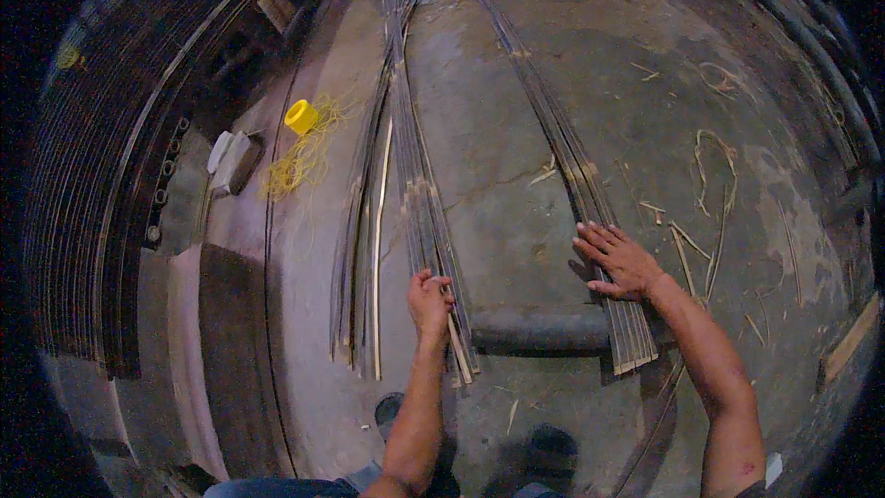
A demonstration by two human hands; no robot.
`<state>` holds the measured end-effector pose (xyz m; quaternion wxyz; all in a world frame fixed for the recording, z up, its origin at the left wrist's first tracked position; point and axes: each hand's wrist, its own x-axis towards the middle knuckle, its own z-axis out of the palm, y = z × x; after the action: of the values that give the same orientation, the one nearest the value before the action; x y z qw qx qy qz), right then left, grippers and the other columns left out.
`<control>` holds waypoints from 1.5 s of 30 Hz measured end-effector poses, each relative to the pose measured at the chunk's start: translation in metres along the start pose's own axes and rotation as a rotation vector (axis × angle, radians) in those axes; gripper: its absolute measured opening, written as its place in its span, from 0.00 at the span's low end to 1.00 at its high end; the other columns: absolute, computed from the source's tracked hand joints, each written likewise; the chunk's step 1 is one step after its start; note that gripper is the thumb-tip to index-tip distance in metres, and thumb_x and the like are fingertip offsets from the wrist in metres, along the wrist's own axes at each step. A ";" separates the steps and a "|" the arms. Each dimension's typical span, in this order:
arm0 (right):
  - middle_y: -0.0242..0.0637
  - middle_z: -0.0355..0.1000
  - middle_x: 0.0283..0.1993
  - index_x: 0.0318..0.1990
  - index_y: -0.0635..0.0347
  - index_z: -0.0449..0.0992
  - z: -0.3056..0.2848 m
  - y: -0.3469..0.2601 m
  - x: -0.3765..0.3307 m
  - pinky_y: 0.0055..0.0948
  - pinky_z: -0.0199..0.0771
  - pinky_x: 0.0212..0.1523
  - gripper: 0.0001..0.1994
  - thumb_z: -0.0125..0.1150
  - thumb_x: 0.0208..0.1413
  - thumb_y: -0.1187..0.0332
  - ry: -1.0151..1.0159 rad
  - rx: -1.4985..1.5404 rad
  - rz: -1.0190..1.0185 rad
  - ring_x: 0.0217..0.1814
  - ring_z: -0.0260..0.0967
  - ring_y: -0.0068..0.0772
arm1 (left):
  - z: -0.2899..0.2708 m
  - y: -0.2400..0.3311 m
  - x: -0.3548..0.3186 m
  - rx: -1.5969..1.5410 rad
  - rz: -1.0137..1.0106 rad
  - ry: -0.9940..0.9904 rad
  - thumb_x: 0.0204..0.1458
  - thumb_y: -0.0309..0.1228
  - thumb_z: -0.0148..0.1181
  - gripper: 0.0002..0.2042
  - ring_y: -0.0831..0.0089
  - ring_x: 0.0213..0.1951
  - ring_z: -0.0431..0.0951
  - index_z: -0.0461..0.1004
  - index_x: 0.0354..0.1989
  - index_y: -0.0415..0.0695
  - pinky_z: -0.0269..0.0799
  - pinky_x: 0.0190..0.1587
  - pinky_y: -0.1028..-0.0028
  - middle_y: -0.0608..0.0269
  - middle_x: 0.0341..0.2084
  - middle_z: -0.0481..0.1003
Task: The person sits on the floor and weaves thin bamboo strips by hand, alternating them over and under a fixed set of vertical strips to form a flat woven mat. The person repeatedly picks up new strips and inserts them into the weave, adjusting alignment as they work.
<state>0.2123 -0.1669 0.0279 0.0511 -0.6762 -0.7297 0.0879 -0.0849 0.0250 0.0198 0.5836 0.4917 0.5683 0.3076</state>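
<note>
Long, thin bamboo strips with dark faces and pale ends lie in bundles on the floor. My left hand [430,306] is over the near end of the middle bundle [419,189], its fingers curled in and closed on a strip at the bundle's right side. My right hand [621,263] lies flat with fingers spread across the right bundle [576,166], pressing on its top. The near ends of that bundle extend past my palm, over a dark round bar [544,329] on the floor. Beside the middle bundle is a looser left bundle [355,249] with one bright strip [382,221].
A yellow spool [300,117] and tangled yellow twine [300,166] lie at left, near a white-topped block [235,161]. Farther left stands a dark rack of fine parallel lines [83,194]. Strip scraps [687,244] and a loose cord loop [717,175] litter the floor at right.
</note>
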 end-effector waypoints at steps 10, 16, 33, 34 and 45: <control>0.40 0.38 0.71 0.67 0.54 0.47 0.017 0.013 -0.012 0.49 0.38 0.67 0.40 0.48 0.50 0.43 0.005 0.083 0.013 0.72 0.35 0.47 | 0.056 0.003 -0.034 0.450 0.425 -0.317 0.53 0.30 0.50 0.14 0.62 0.43 0.74 0.70 0.46 0.36 0.68 0.48 0.69 0.51 0.38 0.74; 0.38 0.37 0.72 0.67 0.50 0.43 -0.003 0.016 0.007 0.49 0.37 0.68 0.40 0.45 0.51 0.41 0.077 0.026 -0.013 0.73 0.34 0.42 | 0.160 0.010 -0.044 0.386 0.223 -0.745 0.53 0.34 0.53 0.13 0.67 0.31 0.78 0.76 0.37 0.37 0.71 0.36 0.71 0.56 0.27 0.78; 0.44 0.39 0.71 0.65 0.55 0.49 0.002 -0.001 0.000 0.46 0.39 0.68 0.38 0.47 0.51 0.43 0.051 -0.031 -0.005 0.72 0.37 0.44 | 0.087 0.000 0.017 0.225 0.408 0.063 0.55 0.37 0.50 0.13 0.61 0.31 0.75 0.72 0.38 0.39 0.69 0.37 0.67 0.54 0.29 0.75; 0.44 0.38 0.71 0.66 0.55 0.47 -0.001 -0.004 -0.009 0.45 0.38 0.68 0.39 0.48 0.50 0.44 0.005 -0.005 0.025 0.72 0.36 0.44 | 0.073 0.008 0.021 0.298 0.469 0.096 0.54 0.38 0.50 0.14 0.58 0.34 0.75 0.72 0.38 0.39 0.68 0.39 0.65 0.53 0.30 0.75; 0.41 0.39 0.71 0.65 0.55 0.51 -0.001 -0.001 -0.007 0.43 0.40 0.69 0.38 0.51 0.49 0.45 -0.011 0.008 0.031 0.72 0.38 0.41 | -0.129 0.052 0.153 0.787 0.798 0.319 0.52 0.33 0.53 0.12 0.52 0.38 0.74 0.73 0.42 0.41 0.68 0.40 0.63 0.47 0.33 0.75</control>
<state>0.2122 -0.1740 0.0291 0.0481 -0.6869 -0.7188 0.0954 -0.1742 0.2113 0.0296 0.1032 0.7953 0.4913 0.3398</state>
